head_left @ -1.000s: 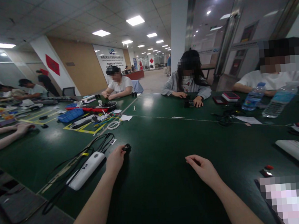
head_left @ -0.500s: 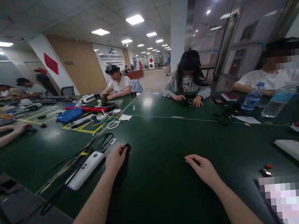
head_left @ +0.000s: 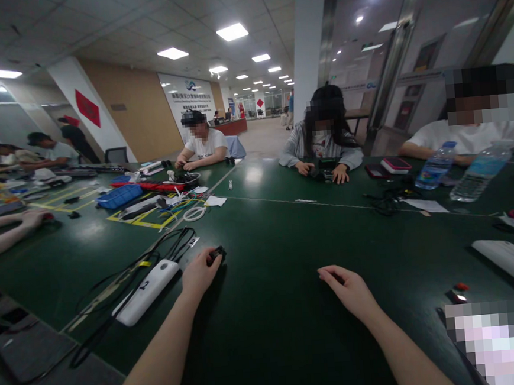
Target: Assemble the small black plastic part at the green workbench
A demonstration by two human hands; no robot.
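Note:
My left hand (head_left: 201, 273) is closed on a small black object (head_left: 218, 255) just above or on the green table (head_left: 266, 310); its kind is too small to make out. The thumb and fingers grip its near side and hide part of it. Further right, my right hand (head_left: 347, 289) rests low over the tabletop. Its fingers and thumb are pressed together at the tips, and I see nothing in them. Left of my left hand lies a white power strip (head_left: 149, 293) marked "2", with black cables (head_left: 125, 274) around it.
A blue basket (head_left: 119, 197), tangled wires and a white cable coil (head_left: 194, 214) lie at far left. Water bottles (head_left: 435, 165) stand at right, near a white device (head_left: 512, 264) and a blurred-out screen (head_left: 500, 345). Several people sit around; another person's hand (head_left: 34, 219) is at left.
My left hand has turned slightly, tilting the small black object so more of its face shows. My right hand has stayed in place. Across the table, a person's hand has shifted a little.

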